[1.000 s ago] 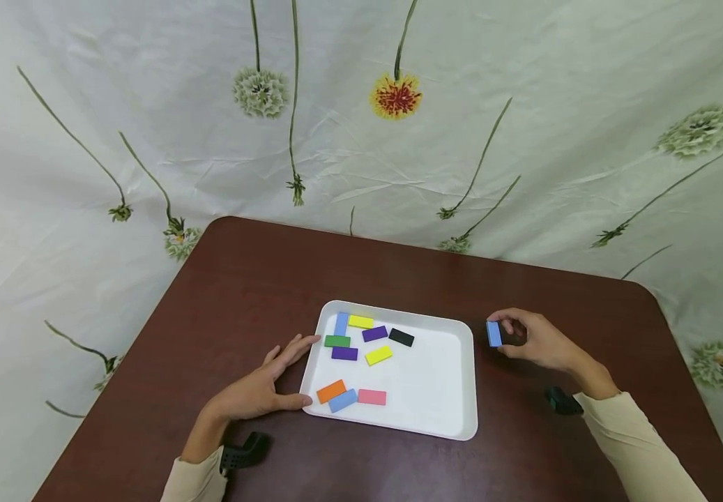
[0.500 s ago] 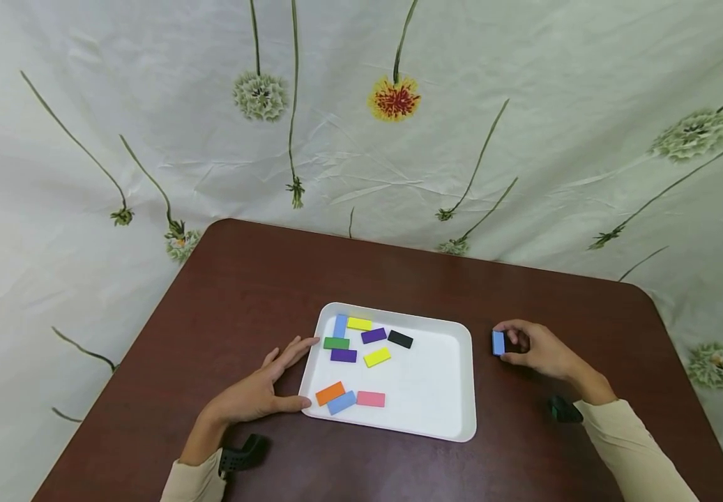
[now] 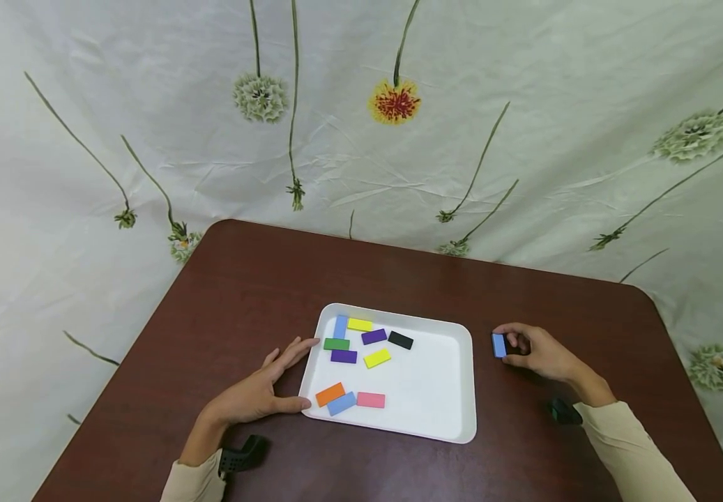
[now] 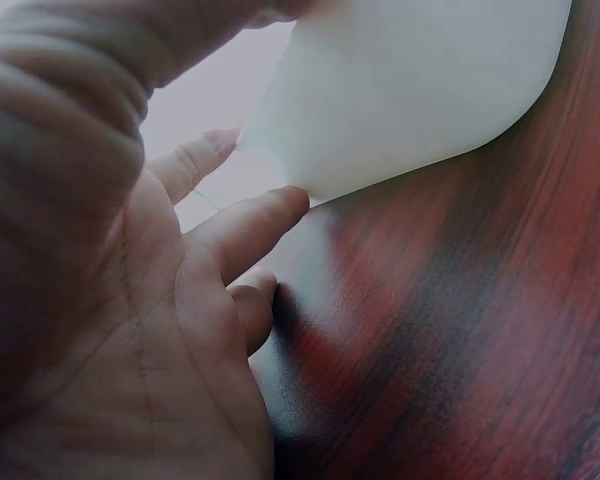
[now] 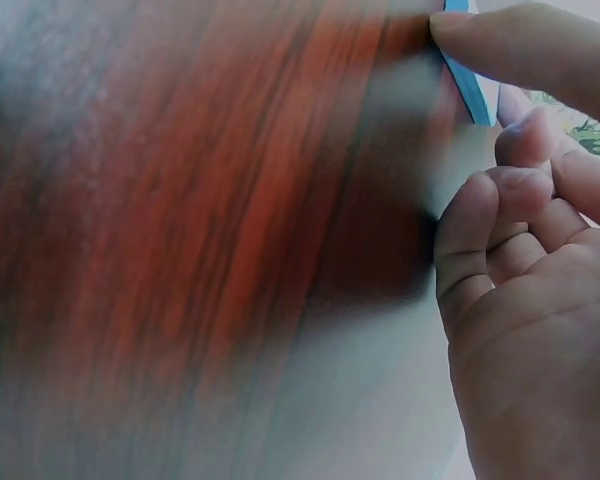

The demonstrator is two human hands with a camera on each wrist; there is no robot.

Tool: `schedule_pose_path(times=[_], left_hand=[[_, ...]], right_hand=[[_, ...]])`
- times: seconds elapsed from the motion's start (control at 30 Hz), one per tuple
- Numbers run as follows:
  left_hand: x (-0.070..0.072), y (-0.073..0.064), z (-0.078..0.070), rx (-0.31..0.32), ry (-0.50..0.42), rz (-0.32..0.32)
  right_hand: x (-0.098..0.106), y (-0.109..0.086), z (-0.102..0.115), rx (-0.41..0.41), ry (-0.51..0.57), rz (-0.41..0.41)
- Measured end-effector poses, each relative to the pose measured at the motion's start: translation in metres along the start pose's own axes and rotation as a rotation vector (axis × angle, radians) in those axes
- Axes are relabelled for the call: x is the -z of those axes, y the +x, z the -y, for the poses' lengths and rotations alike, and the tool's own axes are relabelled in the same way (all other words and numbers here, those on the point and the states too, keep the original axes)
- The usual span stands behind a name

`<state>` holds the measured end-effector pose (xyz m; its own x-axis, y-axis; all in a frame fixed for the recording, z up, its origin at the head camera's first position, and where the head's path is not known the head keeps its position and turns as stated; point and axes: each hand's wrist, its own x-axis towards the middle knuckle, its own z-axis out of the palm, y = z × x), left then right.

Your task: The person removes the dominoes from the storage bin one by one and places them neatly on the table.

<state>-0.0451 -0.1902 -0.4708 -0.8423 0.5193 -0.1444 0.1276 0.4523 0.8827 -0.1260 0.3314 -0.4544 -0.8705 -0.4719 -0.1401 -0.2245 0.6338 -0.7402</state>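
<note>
My right hand [image 3: 539,354] pinches a light blue block [image 3: 498,346] by its ends between thumb and finger, at the table just right of the white tray [image 3: 470,390]. In the right wrist view an edge of the blue block [image 5: 472,88] shows by the thumb, the other fingers curled beside it. My left hand [image 3: 261,388] is spread along the tray's left side, thumb and fingertips touching its rim. The left wrist view has the palm [image 4: 130,340] and fingers against the tray's outer wall [image 4: 410,90].
Inside the tray lie several loose blocks, among them a black block [image 3: 401,340], a pink block [image 3: 371,400], an orange block [image 3: 330,394] and a green block [image 3: 337,344]. The dark red-brown table [image 3: 399,265] ends at a flowered cloth [image 3: 336,139] behind.
My right hand has come slightly towards me and right with the blue block, lowering it to the table, then nearly stopped. The left hand stays at the tray's rim.
</note>
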Motion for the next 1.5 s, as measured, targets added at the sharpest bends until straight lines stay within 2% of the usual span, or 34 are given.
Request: schedule_pose_path(times=[0.63, 0.93, 1.2, 1.43, 1.5], left_hand=[[0.0001, -0.0002, 0.0012, 0.004, -0.004, -0.001], [0.0005, -0.0013, 0.0000, 0.003, -0.007, -0.007], [0.0007, -0.0021, 0.0002, 0.022, -0.020, 0.000], [0.0005, -0.0019, -0.0007, 0.022, -0.004, -0.003], [0.0009, -0.0023, -0.0012, 0.032, -0.006, -0.002]], right_hand=[[-0.0012, -0.0019, -0.0023, 0.017, -0.015, 0.003], [-0.0011, -0.0013, -0.0010, 0.026, 0.013, -0.001], [-0.0013, 0.0004, -0.0022, 0.027, -0.009, -0.003], [0.0015, -0.0038, -0.0035, 0.048, 0.106, -0.024], [0.0024, -0.0042, -0.0039, 0.065, 0.110, -0.033]])
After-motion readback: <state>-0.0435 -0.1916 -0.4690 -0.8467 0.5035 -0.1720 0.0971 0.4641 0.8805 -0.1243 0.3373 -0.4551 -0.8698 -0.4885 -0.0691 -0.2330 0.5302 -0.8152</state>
